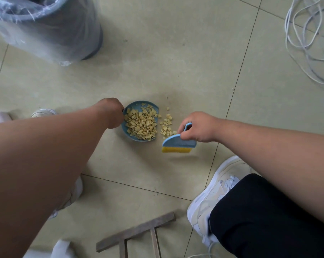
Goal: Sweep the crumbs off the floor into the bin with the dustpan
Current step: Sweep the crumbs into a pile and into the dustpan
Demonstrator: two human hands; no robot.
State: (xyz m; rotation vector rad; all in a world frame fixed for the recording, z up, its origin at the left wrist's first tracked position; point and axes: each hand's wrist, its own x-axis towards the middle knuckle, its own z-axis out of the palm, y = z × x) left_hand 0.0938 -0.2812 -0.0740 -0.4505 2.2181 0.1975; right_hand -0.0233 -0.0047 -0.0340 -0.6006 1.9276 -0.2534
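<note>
A small blue dustpan (134,106) lies on the tiled floor at the centre, heaped with pale yellow crumbs (140,123). My left hand (110,112) grips its left side, where the handle is hidden. Just right of the pan's open edge a smaller patch of loose crumbs (166,126) lies on the floor. My right hand (198,127) holds a little blue brush (179,142) with yellow bristles, a bit right of and nearer than those loose crumbs. The grey bin (51,28), lined with a clear plastic bag, stands at the upper left.
White cables (306,40) lie tangled at the upper right. My white shoes (213,192) flank the spot, one at the lower right and one under my left arm. A wooden frame (137,231) lies on the floor at the bottom.
</note>
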